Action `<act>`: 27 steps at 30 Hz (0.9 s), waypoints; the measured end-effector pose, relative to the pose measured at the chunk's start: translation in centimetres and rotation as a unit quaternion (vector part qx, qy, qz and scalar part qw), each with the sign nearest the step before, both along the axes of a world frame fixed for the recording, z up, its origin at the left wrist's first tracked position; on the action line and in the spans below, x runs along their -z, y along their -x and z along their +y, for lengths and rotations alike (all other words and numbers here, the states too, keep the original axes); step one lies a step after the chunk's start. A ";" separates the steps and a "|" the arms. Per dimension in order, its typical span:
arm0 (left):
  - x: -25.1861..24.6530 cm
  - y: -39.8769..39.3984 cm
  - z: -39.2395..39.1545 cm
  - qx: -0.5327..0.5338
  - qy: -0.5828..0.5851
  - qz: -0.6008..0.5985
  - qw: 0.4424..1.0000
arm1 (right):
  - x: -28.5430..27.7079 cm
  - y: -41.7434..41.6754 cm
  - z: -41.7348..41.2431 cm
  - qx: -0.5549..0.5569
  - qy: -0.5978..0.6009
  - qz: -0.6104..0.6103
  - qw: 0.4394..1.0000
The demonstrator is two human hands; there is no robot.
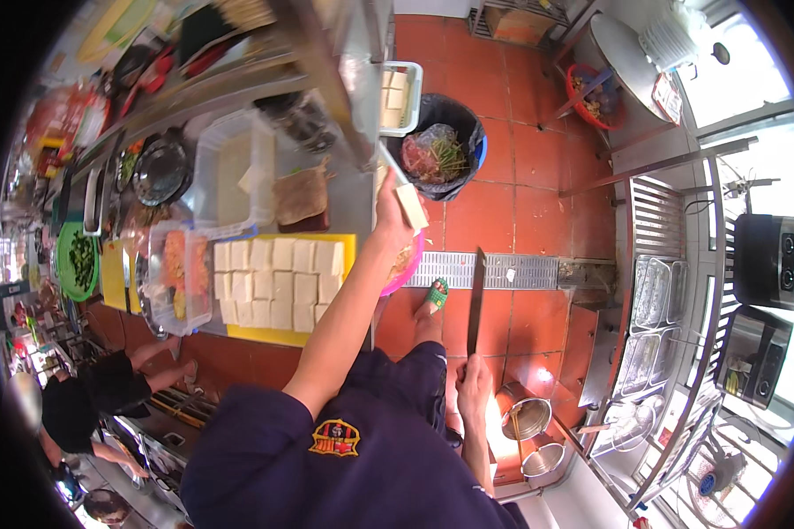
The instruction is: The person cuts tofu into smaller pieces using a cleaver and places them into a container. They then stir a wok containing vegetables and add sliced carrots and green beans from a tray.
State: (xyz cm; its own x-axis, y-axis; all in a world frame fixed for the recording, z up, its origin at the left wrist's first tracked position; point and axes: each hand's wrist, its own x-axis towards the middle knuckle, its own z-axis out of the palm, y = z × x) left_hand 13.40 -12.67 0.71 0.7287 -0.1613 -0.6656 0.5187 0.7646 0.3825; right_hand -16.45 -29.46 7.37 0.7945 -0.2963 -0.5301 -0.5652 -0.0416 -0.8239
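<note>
My left hand (392, 210) reaches past the counter's edge and grips a pale block of tofu (411, 206). Beyond that hand, a clear plastic container (415, 99) holds more pale blocks. My right hand (474, 385) is closed around the handle of a large knife; its long dark blade (477, 304) points away from me over the floor. Rows of tofu blocks (284, 284) cover a yellow cutting board (264, 336) left of my left forearm. Partly behind that forearm is a pink basin (410, 268) with food in it.
A black-lined bin (474, 173) stands beyond my left hand. Clear plastic tubs (202, 178) and a brown slab of food (302, 195) sit on the steel counter. Overhead runs a metal shelf frame (324, 73). Metal pots (526, 416) stand lower right. Another person (73, 403) works lower left.
</note>
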 end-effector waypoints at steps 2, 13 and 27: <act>-4.0 2.5 2.5 0.035 -0.001 -0.018 0.999 | -2.2 -0.3 3.6 -0.068 0.020 -0.034 0.997; -13.3 11.5 15.2 0.015 -0.027 -0.095 0.995 | -7.6 0.5 17.7 -0.185 0.047 -0.150 0.970; -14.8 11.1 18.0 -0.009 -0.003 -0.116 0.993 | -8.1 0.0 20.4 -0.202 0.057 -0.170 0.963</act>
